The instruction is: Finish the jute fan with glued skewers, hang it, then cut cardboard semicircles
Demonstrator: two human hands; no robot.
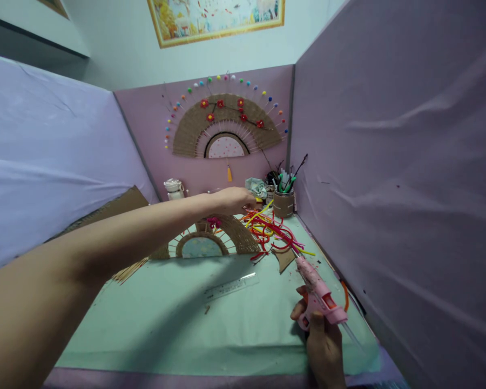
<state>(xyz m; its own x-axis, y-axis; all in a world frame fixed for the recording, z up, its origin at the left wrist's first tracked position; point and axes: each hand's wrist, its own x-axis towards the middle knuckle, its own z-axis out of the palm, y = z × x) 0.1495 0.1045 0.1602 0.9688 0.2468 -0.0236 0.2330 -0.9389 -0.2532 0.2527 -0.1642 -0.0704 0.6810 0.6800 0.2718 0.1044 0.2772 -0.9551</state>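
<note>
My left hand (240, 201) reaches over the back of the table, above a pile of red, yellow and pink pipe cleaners (267, 229). Its fingers point down and away, and what they hold, if anything, is hidden. In my right hand (322, 337) is a pink glue gun (318, 292), its nozzle pointing up and left toward the pile. A clear glue stick pokes out of its rear. Under my left forearm lies a woven fan (243, 237) with a light blue half-round centre (202, 247) and a magenta flower (214, 222).
A clear ruler (231, 286) and a cardboard scrap (284, 259) lie on the green tabletop (178, 335). At the back stand a wrapped jar (283, 204) with tools and twigs, and a white bottle (174, 189). A decorated fan (227, 105) hangs behind. Fabric walls enclose both sides.
</note>
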